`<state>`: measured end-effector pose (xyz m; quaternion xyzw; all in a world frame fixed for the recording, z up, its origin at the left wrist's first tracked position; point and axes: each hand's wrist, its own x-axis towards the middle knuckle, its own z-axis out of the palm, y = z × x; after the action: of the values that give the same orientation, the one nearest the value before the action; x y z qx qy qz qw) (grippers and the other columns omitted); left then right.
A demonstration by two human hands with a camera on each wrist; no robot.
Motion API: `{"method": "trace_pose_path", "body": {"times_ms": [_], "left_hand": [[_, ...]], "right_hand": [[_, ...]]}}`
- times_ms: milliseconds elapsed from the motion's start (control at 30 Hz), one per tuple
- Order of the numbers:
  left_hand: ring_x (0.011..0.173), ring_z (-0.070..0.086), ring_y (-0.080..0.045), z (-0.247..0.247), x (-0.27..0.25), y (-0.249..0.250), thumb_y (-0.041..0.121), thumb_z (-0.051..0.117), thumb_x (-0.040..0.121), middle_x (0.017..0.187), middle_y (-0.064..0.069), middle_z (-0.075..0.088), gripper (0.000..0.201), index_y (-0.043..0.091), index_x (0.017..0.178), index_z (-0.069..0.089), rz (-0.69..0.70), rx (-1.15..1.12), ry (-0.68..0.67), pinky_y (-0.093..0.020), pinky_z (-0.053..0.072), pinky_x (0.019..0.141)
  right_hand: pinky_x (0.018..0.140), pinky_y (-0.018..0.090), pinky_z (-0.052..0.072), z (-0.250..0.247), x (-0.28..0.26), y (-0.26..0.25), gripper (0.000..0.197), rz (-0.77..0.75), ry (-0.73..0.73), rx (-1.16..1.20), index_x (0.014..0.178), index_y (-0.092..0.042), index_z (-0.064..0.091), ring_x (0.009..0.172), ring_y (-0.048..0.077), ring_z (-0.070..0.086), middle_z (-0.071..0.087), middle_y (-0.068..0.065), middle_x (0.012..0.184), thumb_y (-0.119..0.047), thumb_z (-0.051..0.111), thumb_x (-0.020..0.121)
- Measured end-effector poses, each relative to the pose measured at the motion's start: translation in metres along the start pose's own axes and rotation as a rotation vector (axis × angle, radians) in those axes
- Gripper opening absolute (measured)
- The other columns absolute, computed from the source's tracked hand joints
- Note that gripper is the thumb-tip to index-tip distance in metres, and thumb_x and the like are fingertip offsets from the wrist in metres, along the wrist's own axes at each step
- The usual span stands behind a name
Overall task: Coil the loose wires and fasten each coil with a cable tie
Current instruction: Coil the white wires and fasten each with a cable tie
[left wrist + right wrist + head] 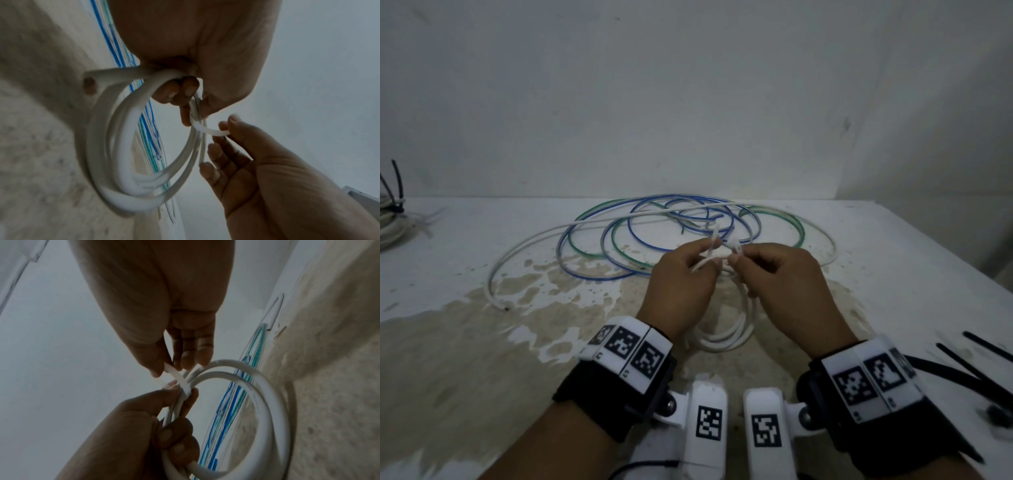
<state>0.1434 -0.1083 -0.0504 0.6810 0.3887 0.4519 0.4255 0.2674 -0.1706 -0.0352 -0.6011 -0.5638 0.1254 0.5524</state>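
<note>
Centrally above the table (893, 260), the left hand (681, 284) grasps the white coil (726, 329) at its 12 o'clock, while the right hand (780, 277) pinches the white cable tie (722, 251) looped around it.

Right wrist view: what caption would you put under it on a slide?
Right hand pinches a white tie looped round the white coil that the left hand grips.

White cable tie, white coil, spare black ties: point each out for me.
white cable tie (180, 382): right wrist view, on the strap bent across the bundled turns.
white coil (123, 193): left wrist view, on the hanging lower arc.
black cable ties (962, 368): head view, on one strap lying at the right.
</note>
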Motion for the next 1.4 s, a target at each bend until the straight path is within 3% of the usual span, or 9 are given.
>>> {"method": "trace_pose_path", "body": {"times_ms": [100,200,333,467,800,933,1100,1267,1400], "left_hand": [[0.099,0.061,-0.005,-0.0016,-0.0016,0.0014,0.016,0.058,0.091,0.111,0.009,0.066,0.033,0.024,0.123,0.062,0.052,0.101,-0.031,-0.014,0.049,0.085],[0.104,0.061,-0.007,-0.0026,-0.0038,0.0043,0.016,0.056,0.093,0.114,0.006,0.066,0.041,0.029,0.131,0.055,0.069,0.121,-0.089,0.003,0.04,0.076],[0.11,0.061,-0.011,-0.0033,-0.0055,0.0061,0.018,0.055,0.094,0.116,-0.001,0.069,0.032,0.023,0.125,0.061,0.104,0.168,-0.099,-0.02,0.045,0.095],[0.11,0.062,-0.012,-0.0031,-0.0055,0.0062,0.017,0.056,0.093,0.114,-0.003,0.07,0.031,0.019,0.123,0.063,0.107,0.176,-0.085,-0.026,0.045,0.098],[0.092,0.066,-0.008,-0.0027,-0.0051,0.0042,0.021,0.055,0.095,0.101,0.0,0.073,0.031,0.023,0.124,0.063,0.13,0.21,-0.101,-0.016,0.048,0.08],[0.089,0.067,-0.012,-0.0027,-0.0054,0.0054,0.021,0.054,0.095,0.096,-0.002,0.074,0.031,0.021,0.125,0.062,0.135,0.224,-0.116,-0.028,0.052,0.085],[0.09,0.067,-0.017,-0.0025,-0.006,0.0062,0.018,0.054,0.095,0.096,-0.007,0.074,0.029,0.018,0.121,0.065,0.163,0.282,-0.111,-0.029,0.05,0.085],[0.081,0.066,-0.016,-0.0027,-0.0068,0.0067,0.015,0.053,0.094,0.084,-0.006,0.074,0.028,0.016,0.116,0.069,0.225,0.37,-0.121,-0.02,0.044,0.074],[0.084,0.066,-0.017,-0.003,-0.0083,0.0072,0.018,0.054,0.093,0.087,-0.006,0.074,0.027,0.017,0.115,0.069,0.257,0.357,-0.108,-0.02,0.044,0.076]], "right_hand": [[0.07,0.028,0.052,0.0006,0.0018,0.0025,0.027,0.025,0.046,0.03,0.111,-0.018,0.068,0.063,0.011,0.06,0.066,-0.003,0.07,-0.011,0.067,0.085],[0.076,0.033,0.055,0.0001,0.0025,0.0022,0.026,0.013,0.085,0.018,0.112,-0.014,0.069,0.068,0.01,0.062,0.067,-0.001,0.077,-0.014,0.067,0.086],[0.074,0.02,0.051,-0.0017,0.0018,0.0023,0.023,-0.012,0.127,-0.003,0.109,-0.011,0.071,0.063,-0.003,0.057,0.064,-0.004,0.075,-0.018,0.065,0.088],[0.073,0.011,0.047,-0.0021,0.0014,0.0007,0.022,-0.024,0.127,-0.011,0.107,-0.012,0.072,0.059,-0.01,0.055,0.07,0.002,0.08,-0.017,0.066,0.087],[0.072,0.024,0.049,-0.0008,0.0006,-0.0013,0.018,-0.06,0.15,0.006,0.104,-0.019,0.071,0.064,0.001,0.057,0.061,-0.016,0.069,-0.015,0.066,0.087],[0.073,0.032,0.054,-0.0002,-0.0009,-0.0033,0.021,-0.048,0.135,0.03,0.104,-0.028,0.066,0.066,0.002,0.059,0.067,-0.011,0.075,-0.016,0.066,0.087],[0.073,0.016,0.049,-0.0017,-0.0023,-0.0053,0.018,-0.103,0.136,-0.022,0.099,-0.025,0.071,0.076,0.005,0.063,0.067,-0.01,0.076,-0.013,0.067,0.085],[0.07,0.013,0.048,-0.0032,-0.0029,-0.0052,0.012,-0.097,0.09,-0.078,0.093,-0.015,0.076,0.075,0.002,0.063,0.064,-0.014,0.071,-0.011,0.068,0.084],[0.061,0.012,0.045,-0.0059,-0.0009,-0.0046,0.02,-0.052,0.049,-0.038,0.073,-0.031,0.069,0.062,-0.002,0.06,0.063,-0.019,0.061,-0.016,0.066,0.086]]}}
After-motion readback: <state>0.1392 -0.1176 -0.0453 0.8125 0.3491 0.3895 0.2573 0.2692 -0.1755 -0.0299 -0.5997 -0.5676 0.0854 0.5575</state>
